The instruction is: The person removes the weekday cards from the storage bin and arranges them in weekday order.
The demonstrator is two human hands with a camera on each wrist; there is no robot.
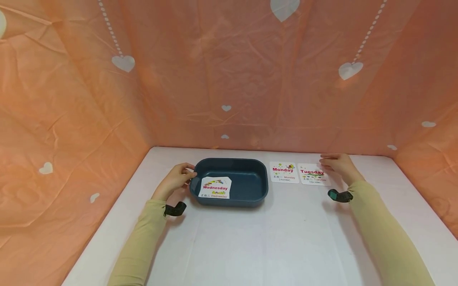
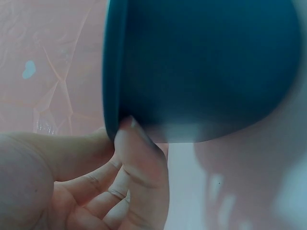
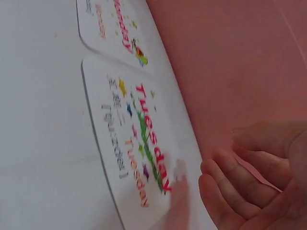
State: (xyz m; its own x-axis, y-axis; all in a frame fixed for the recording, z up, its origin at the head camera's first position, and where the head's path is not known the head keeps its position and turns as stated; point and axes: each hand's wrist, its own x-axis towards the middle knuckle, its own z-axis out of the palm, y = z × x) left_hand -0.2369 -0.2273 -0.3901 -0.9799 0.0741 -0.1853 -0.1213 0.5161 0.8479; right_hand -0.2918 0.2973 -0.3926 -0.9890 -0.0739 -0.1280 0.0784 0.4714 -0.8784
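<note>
A dark blue rectangular tray (image 1: pixel 247 178) stands on the white table, with a Wednesday card (image 1: pixel 215 188) leaning inside its left part. My left hand (image 1: pixel 177 178) pinches the tray's left rim between thumb and finger, plain in the left wrist view, where the tray wall (image 2: pixel 201 62) fills the top. To the right of the tray, a Monday card (image 1: pixel 284 172) and a Tuesday card (image 1: pixel 313 174) lie flat side by side. My right hand (image 1: pixel 340 165) hovers by the Tuesday card's upper right corner; in the right wrist view its loosely bent fingers (image 3: pixel 235 182) hold nothing.
Orange cloth (image 1: pixel 232 87) printed with pale hearts hangs behind the white table (image 1: pixel 250 246) and along both sides. The cards lie close to the table's back edge. A small black device (image 1: pixel 175 209) is strapped to the left wrist, another (image 1: pixel 340 196) to the right.
</note>
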